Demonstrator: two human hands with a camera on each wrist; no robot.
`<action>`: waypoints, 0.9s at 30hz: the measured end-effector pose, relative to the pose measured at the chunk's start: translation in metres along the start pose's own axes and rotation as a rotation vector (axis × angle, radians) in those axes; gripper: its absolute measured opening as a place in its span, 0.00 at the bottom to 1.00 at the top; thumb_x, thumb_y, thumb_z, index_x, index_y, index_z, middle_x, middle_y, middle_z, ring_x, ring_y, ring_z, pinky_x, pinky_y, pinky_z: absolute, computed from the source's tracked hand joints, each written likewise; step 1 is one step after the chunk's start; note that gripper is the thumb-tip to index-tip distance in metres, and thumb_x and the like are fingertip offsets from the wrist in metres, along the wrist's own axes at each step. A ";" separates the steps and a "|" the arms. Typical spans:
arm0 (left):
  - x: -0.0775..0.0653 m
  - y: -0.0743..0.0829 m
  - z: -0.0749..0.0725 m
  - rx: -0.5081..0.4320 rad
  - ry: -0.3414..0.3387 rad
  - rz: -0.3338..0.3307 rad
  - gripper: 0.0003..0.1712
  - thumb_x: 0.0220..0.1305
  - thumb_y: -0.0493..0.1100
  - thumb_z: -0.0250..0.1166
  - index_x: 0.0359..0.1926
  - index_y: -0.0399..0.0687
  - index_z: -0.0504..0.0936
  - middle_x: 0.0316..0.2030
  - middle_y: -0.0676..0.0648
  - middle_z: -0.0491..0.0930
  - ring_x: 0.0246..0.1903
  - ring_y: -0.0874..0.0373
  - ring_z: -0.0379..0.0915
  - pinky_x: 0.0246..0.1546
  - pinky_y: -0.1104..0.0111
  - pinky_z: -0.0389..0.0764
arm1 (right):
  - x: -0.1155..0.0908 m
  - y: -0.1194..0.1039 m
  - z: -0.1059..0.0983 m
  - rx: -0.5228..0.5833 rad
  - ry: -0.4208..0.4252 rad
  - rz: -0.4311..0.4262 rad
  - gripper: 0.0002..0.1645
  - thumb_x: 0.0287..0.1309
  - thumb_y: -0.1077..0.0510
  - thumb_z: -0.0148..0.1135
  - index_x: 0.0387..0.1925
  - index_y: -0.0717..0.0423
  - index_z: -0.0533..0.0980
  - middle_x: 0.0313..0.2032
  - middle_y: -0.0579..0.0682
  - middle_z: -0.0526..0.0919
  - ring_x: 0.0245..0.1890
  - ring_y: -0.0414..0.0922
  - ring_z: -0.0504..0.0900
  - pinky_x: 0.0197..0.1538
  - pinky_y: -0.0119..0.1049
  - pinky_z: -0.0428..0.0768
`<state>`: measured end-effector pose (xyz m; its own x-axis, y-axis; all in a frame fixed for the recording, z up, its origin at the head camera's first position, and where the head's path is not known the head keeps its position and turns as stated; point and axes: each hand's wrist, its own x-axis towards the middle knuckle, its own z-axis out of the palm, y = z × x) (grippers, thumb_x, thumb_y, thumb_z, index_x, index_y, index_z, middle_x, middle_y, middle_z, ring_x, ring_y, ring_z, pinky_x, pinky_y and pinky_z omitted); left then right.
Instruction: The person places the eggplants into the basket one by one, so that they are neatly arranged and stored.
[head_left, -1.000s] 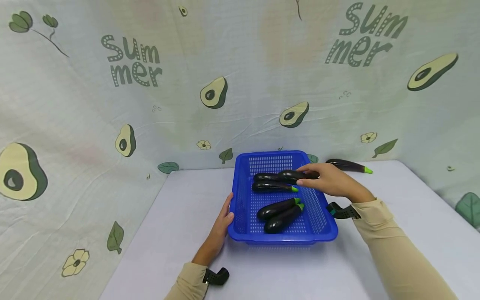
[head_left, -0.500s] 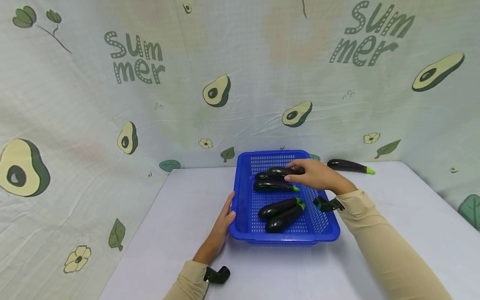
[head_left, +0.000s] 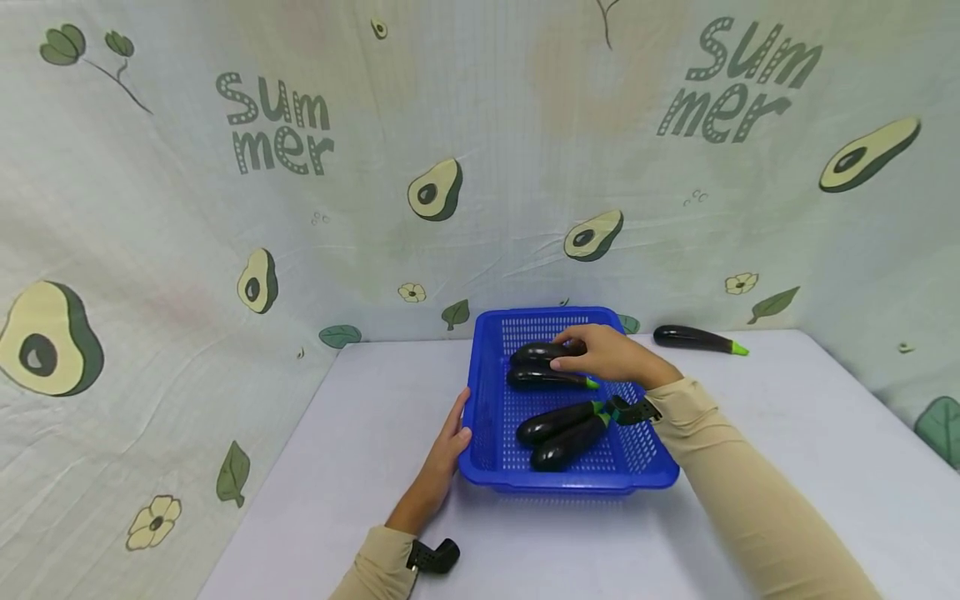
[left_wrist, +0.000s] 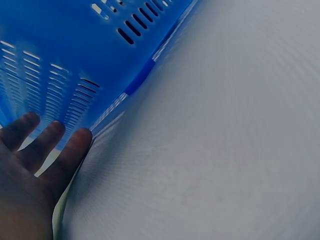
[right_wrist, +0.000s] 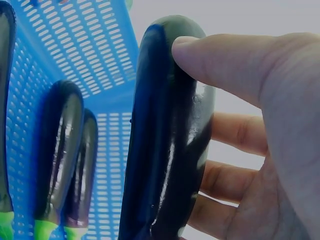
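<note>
My right hand (head_left: 611,357) reaches over the far part of a blue plastic basket (head_left: 558,481) and holds a dark, glossy eggplant (head_left: 534,353). In the right wrist view, the thumb lies on one side of this eggplant (right_wrist: 167,135) and the fingers behind it; its stem end is out of frame. Just nearer than it, another eggplant (head_left: 543,379) with a green stem lies in the basket. My left hand (head_left: 441,462) touches the basket's left side. The left wrist view shows straight, spread fingers (left_wrist: 70,155) against the slotted wall.
Two eggplants (head_left: 557,423) lie side by side at the basket's near end. Another eggplant (head_left: 693,339) is on the white table (head_left: 360,417), beyond the basket to the right. A printed cloth (head_left: 510,142) hangs right behind the table.
My right hand has moved left with the eggplant, from near the basket's right side to above the far eggplants, now covering one of them. My left hand has stayed at the basket's side.
</note>
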<state>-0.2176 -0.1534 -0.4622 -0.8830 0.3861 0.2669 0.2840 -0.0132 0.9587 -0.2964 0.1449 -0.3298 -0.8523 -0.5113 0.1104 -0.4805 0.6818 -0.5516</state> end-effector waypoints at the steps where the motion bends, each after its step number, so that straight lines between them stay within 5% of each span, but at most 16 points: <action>1: -0.001 0.000 0.000 0.001 0.001 -0.004 0.33 0.69 0.49 0.42 0.72 0.67 0.43 0.71 0.55 0.38 0.69 0.55 0.32 0.65 0.48 0.38 | 0.001 0.000 0.002 -0.001 -0.003 0.001 0.32 0.53 0.39 0.62 0.53 0.53 0.74 0.45 0.53 0.80 0.45 0.47 0.78 0.48 0.47 0.75; 10: -0.001 0.005 0.001 -0.035 -0.012 -0.013 0.33 0.70 0.44 0.41 0.72 0.64 0.42 0.72 0.53 0.37 0.69 0.54 0.32 0.65 0.50 0.39 | 0.009 0.003 0.009 -0.031 -0.032 0.007 0.29 0.52 0.41 0.64 0.51 0.53 0.76 0.43 0.52 0.81 0.43 0.46 0.79 0.45 0.44 0.76; 19: -0.006 0.029 0.004 -0.006 -0.031 -0.022 0.34 0.70 0.41 0.39 0.73 0.51 0.38 0.72 0.47 0.35 0.69 0.50 0.31 0.64 0.48 0.39 | 0.016 0.007 0.016 -0.014 -0.045 0.012 0.29 0.51 0.43 0.65 0.51 0.54 0.76 0.43 0.52 0.81 0.42 0.46 0.79 0.44 0.44 0.77; 27: -0.003 0.012 0.001 -0.019 -0.025 -0.019 0.34 0.70 0.42 0.40 0.73 0.59 0.40 0.72 0.51 0.36 0.69 0.53 0.31 0.65 0.48 0.39 | 0.018 0.010 0.018 -0.037 -0.046 0.008 0.28 0.51 0.44 0.65 0.51 0.55 0.76 0.42 0.52 0.81 0.44 0.47 0.78 0.46 0.45 0.75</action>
<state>-0.2113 -0.1536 -0.4511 -0.8787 0.4092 0.2459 0.2597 -0.0225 0.9654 -0.3126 0.1329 -0.3479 -0.8459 -0.5291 0.0674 -0.4820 0.7042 -0.5212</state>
